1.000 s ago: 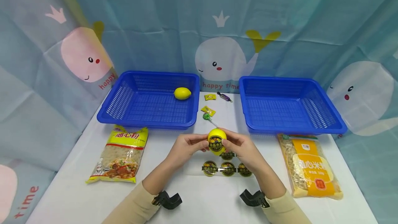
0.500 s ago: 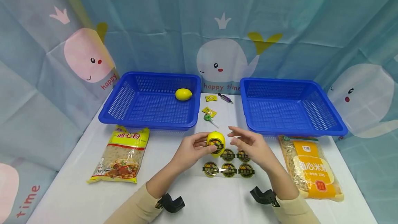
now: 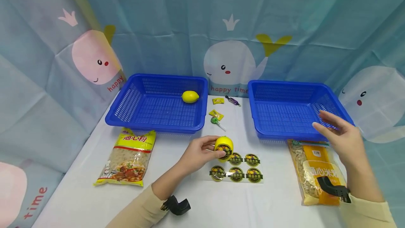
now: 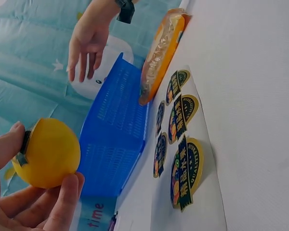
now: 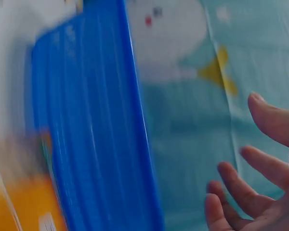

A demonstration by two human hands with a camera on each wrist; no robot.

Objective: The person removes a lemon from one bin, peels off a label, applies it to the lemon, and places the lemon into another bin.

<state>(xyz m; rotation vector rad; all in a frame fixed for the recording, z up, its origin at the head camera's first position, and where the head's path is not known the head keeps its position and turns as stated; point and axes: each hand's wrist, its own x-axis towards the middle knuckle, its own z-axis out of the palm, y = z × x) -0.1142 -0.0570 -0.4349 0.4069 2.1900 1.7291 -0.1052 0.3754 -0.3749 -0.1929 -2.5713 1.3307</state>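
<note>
My left hand (image 3: 202, 152) grips a yellow lemon (image 3: 224, 146) that bears a round dark sticker, just above the white table. In the left wrist view the lemon (image 4: 50, 153) sits between thumb and fingers (image 4: 62, 204). A clear sheet of round stickers (image 3: 236, 168) lies right beside it. My right hand (image 3: 340, 136) hovers open and empty over the front right corner of the right blue basket (image 3: 297, 110), above an orange-labelled pasta bag (image 3: 317, 170). In the right wrist view its fingers (image 5: 250, 192) are spread beside the blurred basket (image 5: 94, 144).
A second lemon (image 3: 190, 96) lies in the left blue basket (image 3: 158, 103). Sweets (image 3: 216, 114) and a green lollipop (image 3: 216, 121) lie between the baskets. A yellow pasta bag (image 3: 128, 157) lies front left. A whale-print curtain (image 3: 227, 56) closes the back.
My right hand let go of the lemon and swung right, up over the right basket's corner. My left hand kept the lemon and lowered it slightly towards the sticker sheet.
</note>
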